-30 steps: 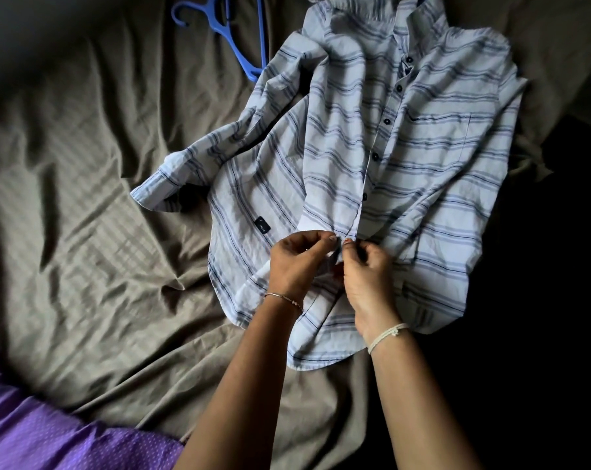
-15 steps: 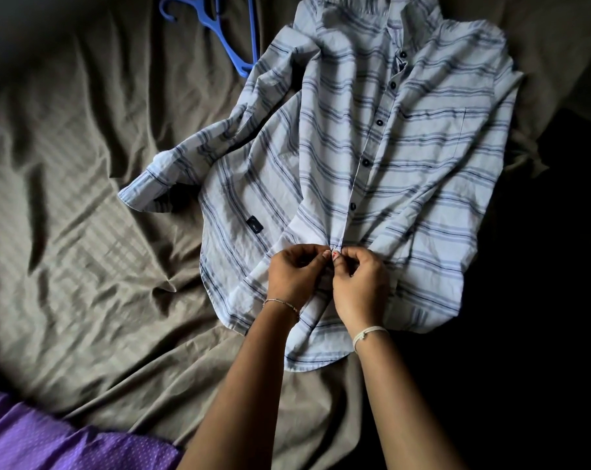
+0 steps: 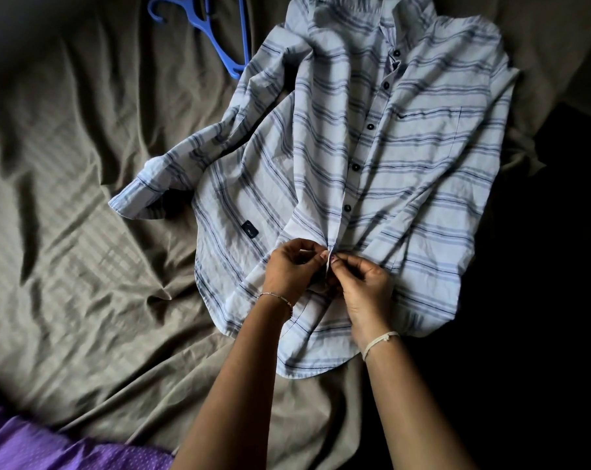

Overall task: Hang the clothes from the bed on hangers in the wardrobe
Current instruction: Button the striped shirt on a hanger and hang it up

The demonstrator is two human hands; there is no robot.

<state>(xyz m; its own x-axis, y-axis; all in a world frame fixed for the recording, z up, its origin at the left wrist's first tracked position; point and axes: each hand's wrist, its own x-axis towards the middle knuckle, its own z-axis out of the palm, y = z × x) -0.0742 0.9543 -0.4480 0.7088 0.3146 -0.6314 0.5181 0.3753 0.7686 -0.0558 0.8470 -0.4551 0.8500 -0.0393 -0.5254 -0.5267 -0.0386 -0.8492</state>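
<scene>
Head view looked down on a bed [image 3: 66, 232] w/ a wrinkled grey-brown sheet. A striped shirt [image 3: 416, 157] lay front-up on it, collar at the far end, hem nearest the person. Its long axis ran away from the body, tilted a bit right. The button row [image 3: 355, 167] followed that axis, and the dark buttons visible above the hands looked done up. One sleeve was flung out to the left, cuff [image 3: 134, 201] on the sheet.

Both hands met low on the button strip, just above the hem. The left hand [image 3: 292, 271] pinched the fabric edge from the left, fingers [image 3: 316, 254] curled onto it. The right hand [image 3: 365, 290] pinched from the right, fingers [image 3: 345, 262] curled too, tips nearly touching the left's. Neither hand was slack. Whether a button sat between them was hidden, can't tell. Each wrist had a thin bracelet.

A blue hanger [image 3: 216, 35] lay on the bed at the far end, up and left of the hands and well apart from both. Its lower end was tucked under the shirt's shoulder area. No wardrobe in frame. A purple dotted cloth [image 3: 33, 446] sat at the bottom-left corner.

Judgement: prob fastening the lowest button before hanging, so the task is early and the shirt isn't on the hanger yet. The next move turns on a reach fwd along the shirt's axis to the collar and hanger. The left hand is on the nearer side for the hanger.
</scene>
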